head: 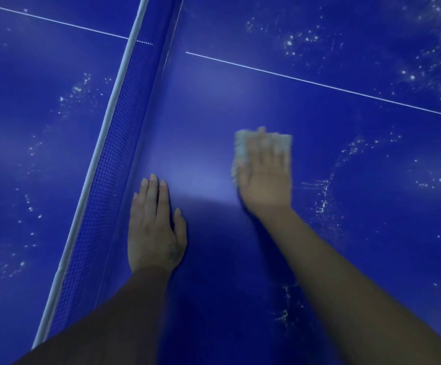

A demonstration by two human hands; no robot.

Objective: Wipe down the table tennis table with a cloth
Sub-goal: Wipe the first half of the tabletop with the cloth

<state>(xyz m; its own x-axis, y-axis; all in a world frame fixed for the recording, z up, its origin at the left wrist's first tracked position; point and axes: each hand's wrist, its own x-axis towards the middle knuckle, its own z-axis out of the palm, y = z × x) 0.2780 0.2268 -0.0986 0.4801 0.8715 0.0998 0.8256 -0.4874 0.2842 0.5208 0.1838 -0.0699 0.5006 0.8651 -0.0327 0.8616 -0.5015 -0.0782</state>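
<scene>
Cloth (240, 150) flat under right hand (265, 177)

A blue mesh net (120, 143) with white top tape (109, 109) stands among scattered white specks (322, 204)

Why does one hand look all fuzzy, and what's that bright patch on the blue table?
Head view: the right hand and the cloth under it are smeared by motion blur, while the left hand, lying flat, looks sharp. Head view: the pale patch between the hands is glare from a light on the table tennis table, and the darker area nearer the camera is shadow.
</scene>
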